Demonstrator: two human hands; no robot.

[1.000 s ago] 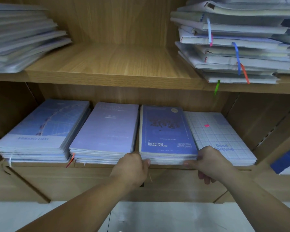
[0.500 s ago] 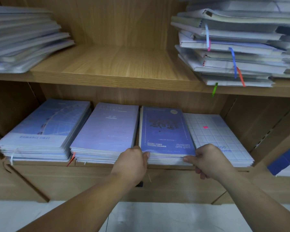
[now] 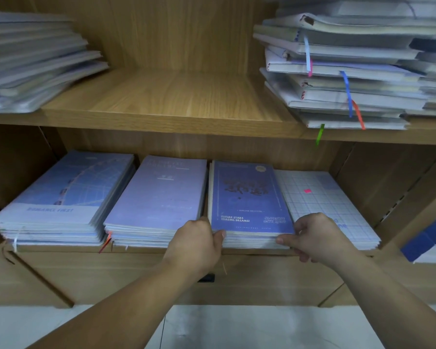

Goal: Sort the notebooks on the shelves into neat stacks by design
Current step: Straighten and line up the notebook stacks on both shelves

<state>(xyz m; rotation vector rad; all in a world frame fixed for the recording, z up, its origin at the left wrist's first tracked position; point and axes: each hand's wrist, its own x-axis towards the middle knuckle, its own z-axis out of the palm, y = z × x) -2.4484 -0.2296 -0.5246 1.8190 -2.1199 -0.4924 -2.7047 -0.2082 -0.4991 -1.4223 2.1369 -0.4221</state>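
Several notebook stacks lie side by side on the lower shelf (image 3: 68, 248): a light-blue ferris-wheel stack (image 3: 63, 197), a lilac stack (image 3: 156, 200), a dark-blue "Future Stars" stack (image 3: 247, 197) and a white grid stack (image 3: 322, 197). My left hand (image 3: 196, 244) grips the dark-blue stack's front left corner, thumb on its edge. My right hand (image 3: 315, 239) pinches its front right corner, partly covering the grid stack's front. On the upper shelf (image 3: 171, 122) sit two untidy piles: a fanned one at left (image 3: 33, 64) and a taller one at right (image 3: 350, 71) with coloured ribbons hanging.
The upper shelf's middle is bare wood between the two piles. A wooden side panel (image 3: 398, 192) closes the lower compartment on the right, with blue items (image 3: 428, 238) beyond it. Pale floor (image 3: 212, 328) lies below the cabinet base.
Both hands stay on the dark-blue stack's front corners and have edged it slightly back into the shelf. The view has tilted a little.
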